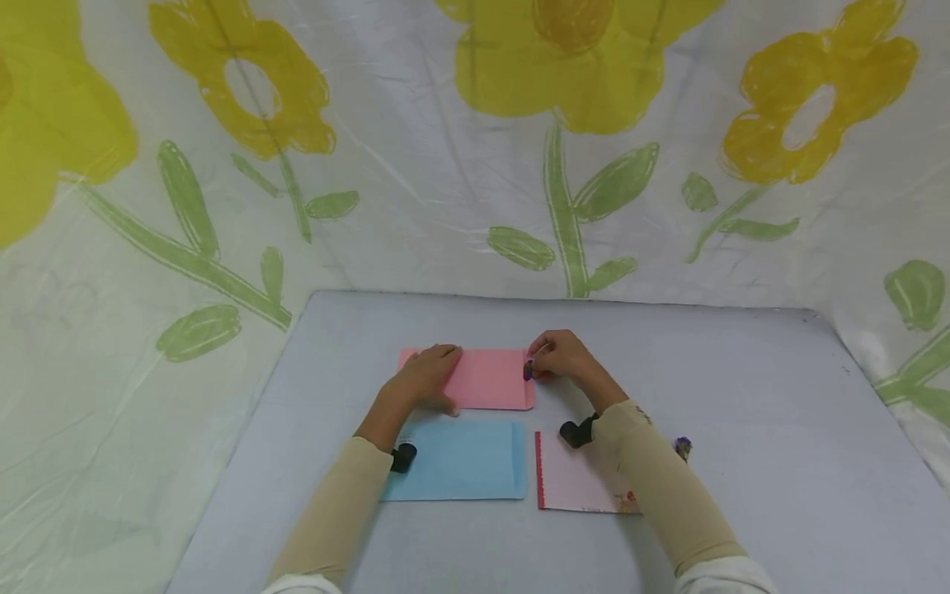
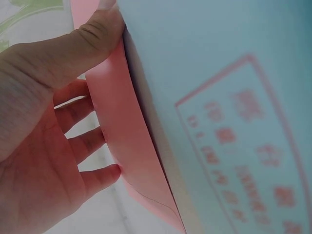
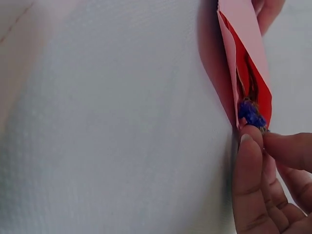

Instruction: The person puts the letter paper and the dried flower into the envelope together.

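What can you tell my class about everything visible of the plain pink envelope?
The plain pink envelope is oblong, seemingly of stiff paper, with a bright red inside. It appears to lie on the grey table, beyond the blue envelope, long sides running left to right. Its right end gapes open; a purple-blue flower sits in the mouth, stems inside, pinched by the right hand. The left hand spans the other end, thumb at the near edge, fingers at the far edge.

Remotely I see on tbl: rear env, 1 flwr partly in; L env, R env in front.
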{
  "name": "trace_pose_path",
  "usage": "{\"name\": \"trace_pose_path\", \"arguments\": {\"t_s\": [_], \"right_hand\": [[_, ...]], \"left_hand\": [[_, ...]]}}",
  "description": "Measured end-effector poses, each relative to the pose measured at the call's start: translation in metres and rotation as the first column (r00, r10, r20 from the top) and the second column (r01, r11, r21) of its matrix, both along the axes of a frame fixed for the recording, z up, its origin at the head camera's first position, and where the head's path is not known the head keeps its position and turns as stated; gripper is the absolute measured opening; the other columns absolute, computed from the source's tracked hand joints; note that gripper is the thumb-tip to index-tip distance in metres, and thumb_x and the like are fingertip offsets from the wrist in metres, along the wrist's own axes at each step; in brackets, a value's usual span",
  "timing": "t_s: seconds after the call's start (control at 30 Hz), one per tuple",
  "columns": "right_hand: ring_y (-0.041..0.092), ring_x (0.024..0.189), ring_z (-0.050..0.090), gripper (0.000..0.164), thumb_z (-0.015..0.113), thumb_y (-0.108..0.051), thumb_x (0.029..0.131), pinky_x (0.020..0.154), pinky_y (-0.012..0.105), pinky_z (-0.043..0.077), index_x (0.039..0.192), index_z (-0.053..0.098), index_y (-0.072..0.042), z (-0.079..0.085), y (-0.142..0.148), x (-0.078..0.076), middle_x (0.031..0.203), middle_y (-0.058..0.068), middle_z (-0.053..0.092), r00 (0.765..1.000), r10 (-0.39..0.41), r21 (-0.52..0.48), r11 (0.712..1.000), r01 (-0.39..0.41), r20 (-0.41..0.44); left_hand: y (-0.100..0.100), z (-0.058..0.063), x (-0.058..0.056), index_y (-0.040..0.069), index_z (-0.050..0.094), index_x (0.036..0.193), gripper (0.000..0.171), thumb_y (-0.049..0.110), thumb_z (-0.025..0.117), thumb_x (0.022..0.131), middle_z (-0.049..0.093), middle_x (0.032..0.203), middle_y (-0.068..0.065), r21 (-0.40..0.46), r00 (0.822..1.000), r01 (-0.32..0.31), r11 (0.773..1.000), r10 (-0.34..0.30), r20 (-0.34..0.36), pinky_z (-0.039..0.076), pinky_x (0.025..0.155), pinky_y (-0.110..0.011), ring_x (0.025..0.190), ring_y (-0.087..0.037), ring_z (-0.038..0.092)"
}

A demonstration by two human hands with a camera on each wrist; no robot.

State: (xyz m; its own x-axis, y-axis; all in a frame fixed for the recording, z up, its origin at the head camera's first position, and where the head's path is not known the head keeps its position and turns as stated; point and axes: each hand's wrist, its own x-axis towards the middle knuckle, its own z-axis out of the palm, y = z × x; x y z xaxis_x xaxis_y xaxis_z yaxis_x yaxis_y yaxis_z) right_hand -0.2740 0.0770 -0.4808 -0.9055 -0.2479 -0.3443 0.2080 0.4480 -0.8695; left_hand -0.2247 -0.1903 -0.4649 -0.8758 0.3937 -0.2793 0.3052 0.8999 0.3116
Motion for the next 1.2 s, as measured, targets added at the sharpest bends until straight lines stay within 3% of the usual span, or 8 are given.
{"name": "trace_pose_path", "arguments": {"t_s": [0.3, 0.7, 1.2], "right_hand": [[0.02, 0.067, 0.066, 0.015, 0.065, 0.008, 0.086, 0.061, 0.031, 0.059, 0.1, 0.067, 0.004, -0.0033, -0.005, 0.0012, 0.082, 0.014, 0.064, 0.999, -0.021, 0.02, 1.0, 0.022, -0.029], [0.021, 0.069, 0.068, 0.014, 0.065, 0.007, 0.089, 0.064, 0.032, 0.059, 0.102, 0.066, 0.004, -0.0041, -0.0053, 0.0, 0.088, 0.015, 0.066, 0.999, -0.032, -0.009, 0.999, 0.032, -0.005], [0.023, 0.077, 0.071, 0.019, 0.056, -0.008, 0.099, 0.072, 0.035, 0.06, 0.113, 0.061, 0.004, -0.0009, -0.0099, 0.0003, 0.097, 0.019, 0.071, 0.994, -0.051, -0.08, 0.995, 0.059, 0.1]], "left_hand": [[0.0004, 0.0006, 0.0006, 0.002, 0.032, 0.156, 0.1, 0.03, 0.089, 0.077, 0.033, 0.159, -0.016, 0.011, 1.0, -0.008, 1.0, 0.007, 0.012, 0.02, 0.119, -0.055, 0.148, -0.033, 0.025], [0.0003, 0.0021, -0.0005, 0.002, 0.032, 0.155, 0.102, 0.031, 0.089, 0.077, 0.033, 0.159, -0.016, -0.007, 1.0, 0.002, 1.0, -0.002, 0.006, 0.021, 0.118, -0.055, 0.148, -0.034, 0.025], [0.0007, 0.0006, -0.0005, 0.002, 0.032, 0.155, 0.103, 0.032, 0.09, 0.076, 0.033, 0.159, -0.016, -0.018, 1.0, -0.001, 1.0, 0.001, -0.005, 0.021, 0.118, -0.055, 0.148, -0.034, 0.025]]}}
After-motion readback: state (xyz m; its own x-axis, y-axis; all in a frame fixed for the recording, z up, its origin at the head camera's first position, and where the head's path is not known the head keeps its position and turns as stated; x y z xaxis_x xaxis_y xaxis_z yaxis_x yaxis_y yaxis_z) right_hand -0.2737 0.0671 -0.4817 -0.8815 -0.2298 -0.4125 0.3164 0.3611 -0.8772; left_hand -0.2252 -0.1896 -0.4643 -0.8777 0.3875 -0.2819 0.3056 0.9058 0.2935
